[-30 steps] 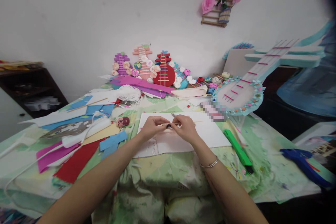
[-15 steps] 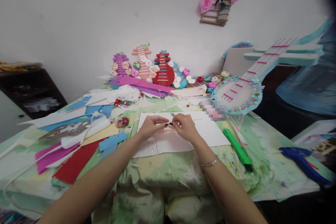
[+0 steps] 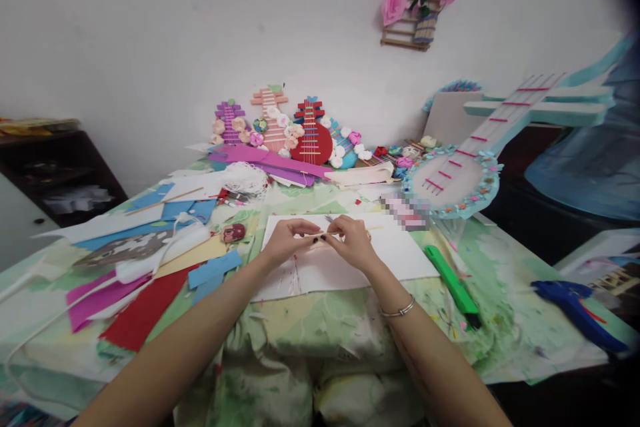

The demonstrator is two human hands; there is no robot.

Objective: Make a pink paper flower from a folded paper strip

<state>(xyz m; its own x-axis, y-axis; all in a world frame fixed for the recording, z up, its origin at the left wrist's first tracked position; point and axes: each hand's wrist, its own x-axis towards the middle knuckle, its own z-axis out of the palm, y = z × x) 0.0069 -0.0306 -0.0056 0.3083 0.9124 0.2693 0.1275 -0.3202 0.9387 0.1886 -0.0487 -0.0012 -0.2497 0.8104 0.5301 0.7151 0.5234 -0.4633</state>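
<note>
Between your two hands is a thin pale strip [image 3: 308, 235], held just over the white sheet [image 3: 395, 255], near the middle of that sheet's far half; most of it is hidden, so its full shape cannot be told. Your left hand [image 3: 290, 241] comes in over the sheet's left part, its thumb and fingers pinching the strip, while your right hand [image 3: 353, 240] pinches it from the other side, the two dark-nailed thumbs almost meeting. Just beyond your right fingers a grey pointed tip [image 3: 329, 218] shows over the sheet's far edge. Right beside the sheet's right edge lies a green cutter [image 3: 451, 285], and farther right of the sheet is a blue glue gun [image 3: 575, 313]. Left of the sheet you have blue strips [image 3: 215, 269], then a red piece [image 3: 147, 310] nearer you. Beyond the sheet, toward the back of the cloth-covered desk [image 3: 540, 343], stands a red toy lute [image 3: 321, 147]; a larger light-blue lute [image 3: 445, 183] leans beyond the sheet's far right corner.
</note>
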